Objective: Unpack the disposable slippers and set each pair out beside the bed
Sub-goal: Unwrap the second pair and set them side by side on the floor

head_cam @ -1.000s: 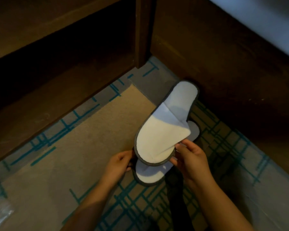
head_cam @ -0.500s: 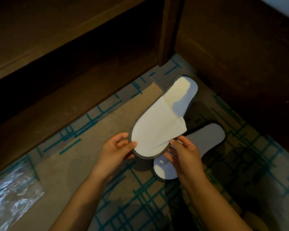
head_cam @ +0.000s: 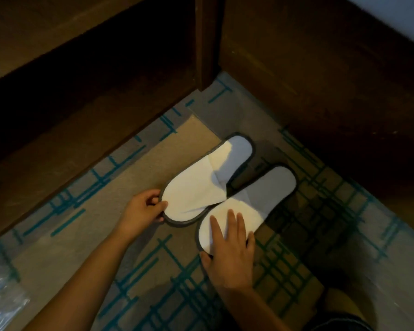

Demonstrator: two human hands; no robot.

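Two white disposable slippers with dark grey edging lie side by side on the carpet, heels toward the dark wooden bed frame [head_cam: 320, 75]. The left slipper [head_cam: 201, 185] has its toe end pinched by my left hand [head_cam: 144, 209], thumb on top. My right hand [head_cam: 230, 249] lies flat with spread fingers on the toe cover of the right slipper [head_cam: 256, 199]. The left slipper's toe cover slightly overlaps the right one.
A dark wooden nightstand or cabinet [head_cam: 81, 91] stands at the left, its post [head_cam: 206, 44] meeting the bed frame at the corner. The carpet [head_cam: 153, 283] is beige and grey with teal lines. A crumpled clear plastic wrapper [head_cam: 0, 299] lies at the lower left. My knee [head_cam: 339, 314] is lower right.
The left slipper, held up in both hands before, now lies on the carpet beside the other one. My right hand left it and pressed flat onto the right slipper.
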